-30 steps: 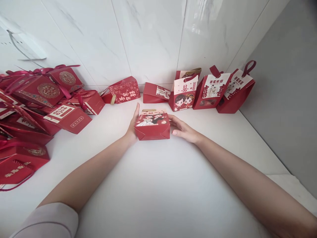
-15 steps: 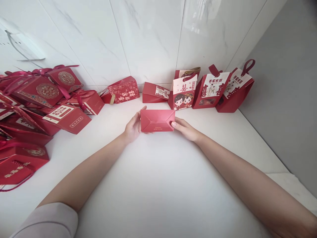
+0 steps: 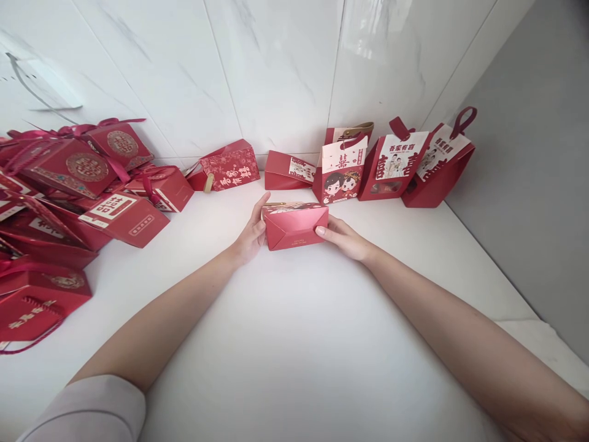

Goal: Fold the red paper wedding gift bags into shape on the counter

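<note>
Between my two hands is a red gift box (image 3: pixel 297 228), its folded bottom facing me and a strip of its printed side showing along the top. My left hand (image 3: pixel 252 236) grips the box's left end, with the thumb and a raised finger visible and the other fingers partly hidden. On the opposite end, my right hand (image 3: pixel 343 238) is closed on the box, its thumb pressed on the bottom face and its other fingers behind. Beyond the box stands a red and white gift box (image 3: pixel 341 175) printed with a cartoon couple.
Red gift boxes with ribbons (image 3: pixel 69 172) are heaped at the left. Against the tiled wall (image 3: pixel 280 73) lie a patterned red box (image 3: pixel 230 169) and a plain-sided red box (image 3: pixel 280 172). Two handled boxes (image 3: pixel 393 162) stand at the right, near a grey panel (image 3: pixel 529 184).
The box has tilted and turned slightly in my hands, so a strip of its printed side now shows above the bottom. My left fingers have shifted on its end.
</note>
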Demonstrator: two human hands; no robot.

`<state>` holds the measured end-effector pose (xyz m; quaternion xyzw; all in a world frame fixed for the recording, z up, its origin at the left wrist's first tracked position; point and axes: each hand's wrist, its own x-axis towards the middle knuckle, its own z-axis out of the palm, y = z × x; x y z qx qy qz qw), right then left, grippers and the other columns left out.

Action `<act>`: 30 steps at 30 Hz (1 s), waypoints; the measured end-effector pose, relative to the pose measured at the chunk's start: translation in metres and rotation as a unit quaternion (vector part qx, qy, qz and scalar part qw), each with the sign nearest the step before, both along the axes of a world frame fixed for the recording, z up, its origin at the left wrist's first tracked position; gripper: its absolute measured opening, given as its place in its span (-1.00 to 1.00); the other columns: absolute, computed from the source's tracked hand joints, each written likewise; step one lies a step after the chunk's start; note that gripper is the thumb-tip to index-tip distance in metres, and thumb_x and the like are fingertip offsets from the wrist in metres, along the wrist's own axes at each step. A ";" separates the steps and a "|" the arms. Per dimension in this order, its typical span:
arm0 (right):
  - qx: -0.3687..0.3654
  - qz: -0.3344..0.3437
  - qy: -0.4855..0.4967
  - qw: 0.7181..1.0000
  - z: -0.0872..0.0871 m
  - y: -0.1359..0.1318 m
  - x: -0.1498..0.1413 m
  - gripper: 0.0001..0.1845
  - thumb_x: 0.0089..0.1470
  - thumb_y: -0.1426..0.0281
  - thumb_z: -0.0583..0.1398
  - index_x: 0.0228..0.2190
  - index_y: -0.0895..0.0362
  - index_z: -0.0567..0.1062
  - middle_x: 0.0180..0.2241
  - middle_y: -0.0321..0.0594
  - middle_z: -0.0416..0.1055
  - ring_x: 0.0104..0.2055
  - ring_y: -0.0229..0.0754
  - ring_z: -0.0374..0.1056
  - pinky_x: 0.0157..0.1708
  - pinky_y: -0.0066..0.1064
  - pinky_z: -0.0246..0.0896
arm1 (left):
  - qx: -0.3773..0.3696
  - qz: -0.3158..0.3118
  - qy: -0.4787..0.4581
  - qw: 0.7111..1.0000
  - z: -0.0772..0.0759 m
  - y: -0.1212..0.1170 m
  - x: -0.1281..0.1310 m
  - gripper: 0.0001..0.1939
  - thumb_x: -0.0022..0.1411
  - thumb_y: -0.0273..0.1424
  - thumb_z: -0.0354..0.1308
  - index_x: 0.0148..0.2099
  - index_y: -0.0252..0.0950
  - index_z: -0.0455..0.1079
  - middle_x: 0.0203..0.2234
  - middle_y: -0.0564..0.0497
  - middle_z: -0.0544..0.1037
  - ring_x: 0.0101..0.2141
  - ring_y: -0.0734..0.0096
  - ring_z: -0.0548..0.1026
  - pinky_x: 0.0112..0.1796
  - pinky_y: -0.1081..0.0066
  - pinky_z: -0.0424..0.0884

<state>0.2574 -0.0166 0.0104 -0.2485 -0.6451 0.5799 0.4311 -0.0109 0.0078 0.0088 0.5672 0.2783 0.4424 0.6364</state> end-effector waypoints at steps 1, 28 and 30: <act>0.000 -0.001 0.000 1.000 0.000 0.000 0.000 -0.32 0.24 -0.05 0.30 0.25 0.04 0.46 0.29 -0.12 0.47 0.34 0.10 0.37 0.34 -0.06 0.29 | 0.001 -0.002 0.002 1.000 -0.001 0.000 0.000 0.07 0.16 0.20 0.32 0.56 0.15 -0.07 0.40 -0.04 0.35 0.20 0.03 0.50 0.08 0.17 0.50; 0.004 -0.007 -0.031 0.999 -0.013 0.003 0.001 -0.24 0.26 0.02 0.31 0.35 0.03 0.32 0.38 -0.08 0.34 0.43 0.13 0.25 0.45 0.04 0.13 | 0.016 -0.023 0.049 0.998 0.006 -0.004 0.005 0.15 0.13 0.24 0.30 0.57 0.16 -0.21 0.43 -0.19 0.22 -0.16 0.22 0.62 -0.45 0.40 0.58; 0.007 -0.007 -0.033 0.999 -0.013 0.003 0.001 -0.23 0.27 0.01 0.31 0.36 0.02 0.30 0.38 -0.08 0.34 0.43 0.13 0.24 0.45 0.04 0.12 | 0.017 -0.022 0.051 0.998 0.008 -0.005 0.005 0.14 0.13 0.25 0.30 0.56 0.17 -0.19 0.43 -0.18 0.22 -0.19 0.26 0.62 -0.45 0.40 0.59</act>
